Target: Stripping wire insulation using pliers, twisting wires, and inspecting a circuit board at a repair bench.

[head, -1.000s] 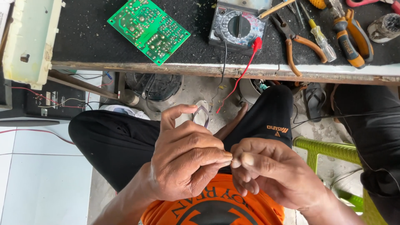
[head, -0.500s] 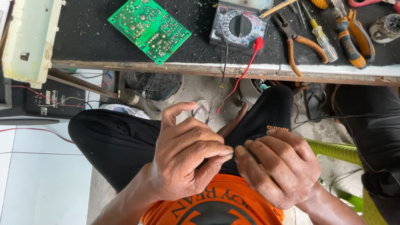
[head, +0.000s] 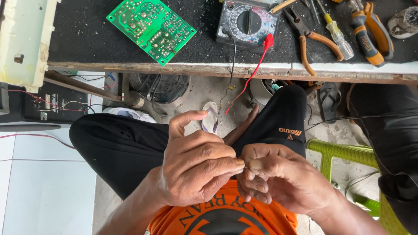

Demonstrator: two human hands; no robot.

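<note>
My left hand [head: 198, 167] and my right hand [head: 278, 180] meet over my lap, fingertips pressed together around something very small and thin, perhaps a fine wire, at about the point where thumbs touch. The item itself is too small to make out. My left index finger sticks up free. Both hands hover above my black trousers and orange shirt. On the bench above lie a green circuit board [head: 151, 27] and an analogue multimeter [head: 248, 24] with a red lead [head: 250, 78] and a black lead hanging down off the edge.
Pliers [head: 311, 41], a screwdriver [head: 335, 32] and an orange-handled tool [head: 370, 35] lie at the bench's right. A cream casing [head: 21, 41] sits at the left. A green plastic stool [head: 339, 152] stands at my right, sandals on the floor below.
My right hand has turned and closed in against the left, so its fingertips now pinch at the left thumb. The left hand stays in place.
</note>
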